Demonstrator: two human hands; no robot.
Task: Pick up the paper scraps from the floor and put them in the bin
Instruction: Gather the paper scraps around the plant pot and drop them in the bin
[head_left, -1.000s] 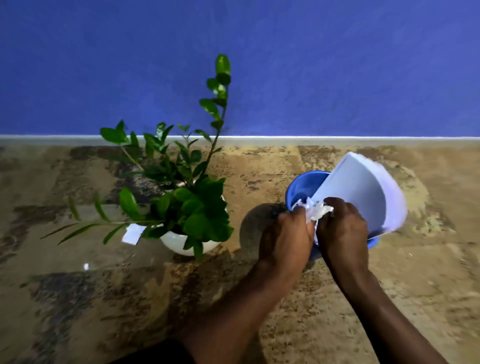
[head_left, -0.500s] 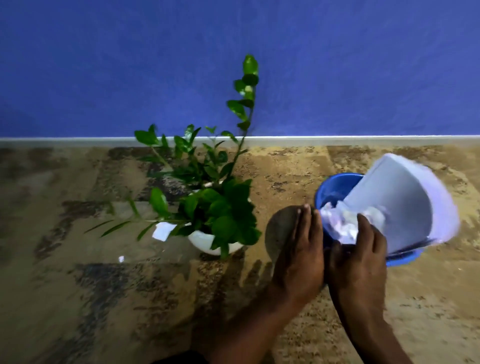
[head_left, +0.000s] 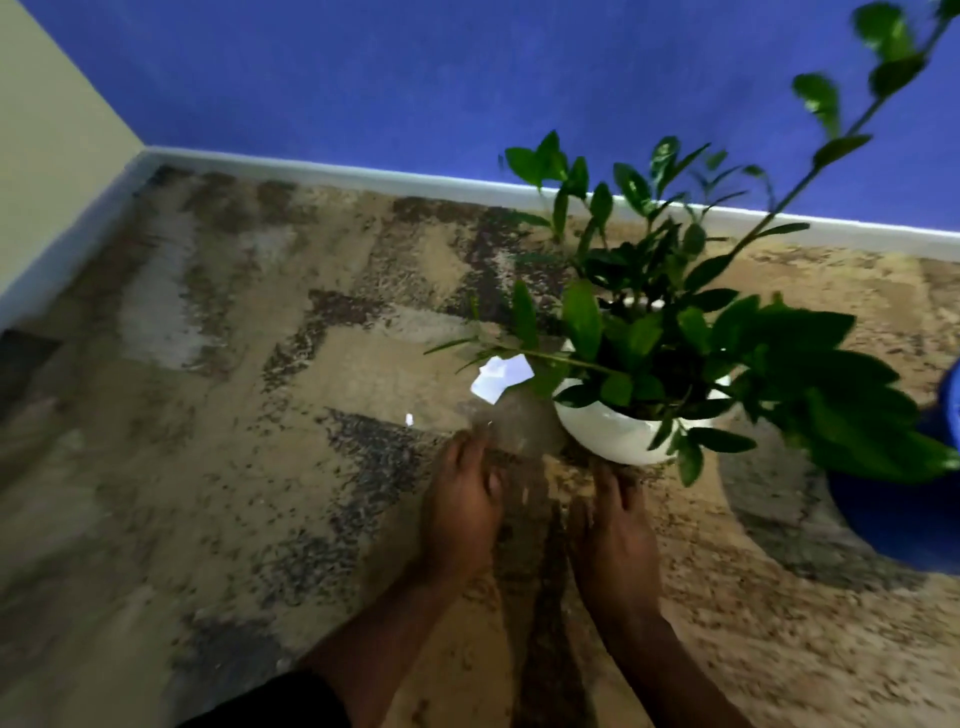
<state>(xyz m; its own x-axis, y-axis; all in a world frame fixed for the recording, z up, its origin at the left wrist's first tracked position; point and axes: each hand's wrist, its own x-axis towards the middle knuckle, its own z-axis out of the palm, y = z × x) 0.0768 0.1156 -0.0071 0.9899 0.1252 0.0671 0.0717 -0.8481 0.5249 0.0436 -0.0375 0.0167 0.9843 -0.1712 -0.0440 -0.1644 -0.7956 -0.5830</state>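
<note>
A white paper scrap (head_left: 500, 377) lies on the mottled floor just left of the plant pot, partly under a leaf stem. A tiny white scrap (head_left: 409, 419) lies a little further left. The blue bin (head_left: 906, 506) stands at the right edge, half hidden by leaves and cut off by the frame. My left hand (head_left: 465, 506) reaches forward, fingers straight, empty, its tips a short way below the larger scrap. My right hand (head_left: 615, 535) is beside it, fingers extended and empty, near the front of the pot.
A leafy green plant in a white pot (head_left: 613, 434) stands between my hands and the bin, its stems spreading wide. A blue wall with a pale skirting runs along the back; a cream wall (head_left: 52, 130) meets it at the left corner.
Both hands have left the bin and swung left, empty; the crumpled paper and white sheet are no longer in them. The view has turned left and down toward the scraps by the pot.
</note>
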